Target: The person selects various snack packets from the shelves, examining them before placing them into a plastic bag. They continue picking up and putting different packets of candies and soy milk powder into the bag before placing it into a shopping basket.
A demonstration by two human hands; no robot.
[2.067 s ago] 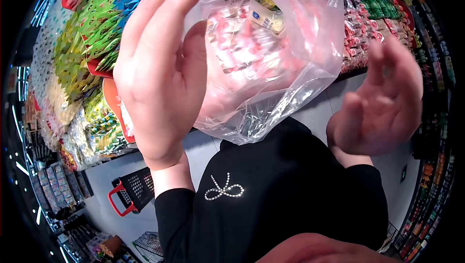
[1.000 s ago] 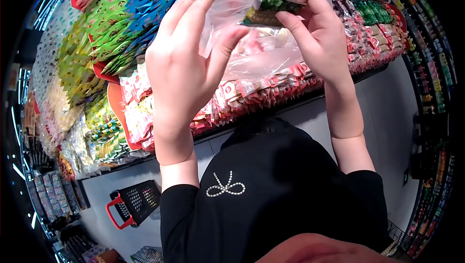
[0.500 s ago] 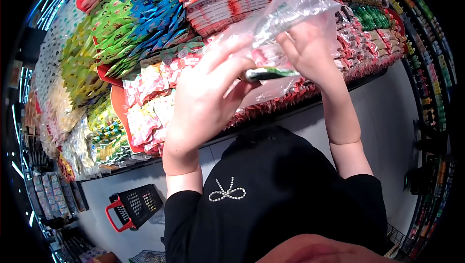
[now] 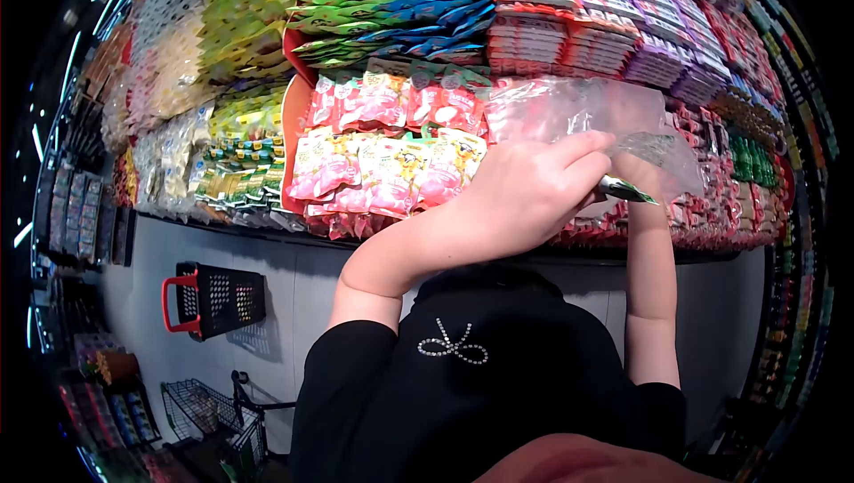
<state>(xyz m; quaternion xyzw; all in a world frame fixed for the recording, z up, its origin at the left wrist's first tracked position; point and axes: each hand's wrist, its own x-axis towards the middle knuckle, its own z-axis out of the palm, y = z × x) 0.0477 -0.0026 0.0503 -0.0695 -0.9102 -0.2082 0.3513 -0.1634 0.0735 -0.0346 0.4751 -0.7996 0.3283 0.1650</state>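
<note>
My left hand reaches across to the right, its fingers closed on a small dark-green and white packet whose end sticks out past the fingertips. A clear plastic bag spreads out just beyond the fingers, over the display. My right hand is behind the packet, at or inside the bag. Its fingers are mostly hidden by the film and by my left hand. Through the plastic shows a greyish-green patch that I cannot make out. Pink and white snack packets lie on the display beside my left forearm.
Green packets, blue packets and stacks of red-and-white packets fill the display behind. On the floor at left stand a black basket with a red handle and a wire cart. Shelves line the right side.
My view has turned, so the display appears shifted right and down. My left hand has moved right, close to my right hand, still with the packet. My right hand's fingers, visible before, are now mostly hidden.
</note>
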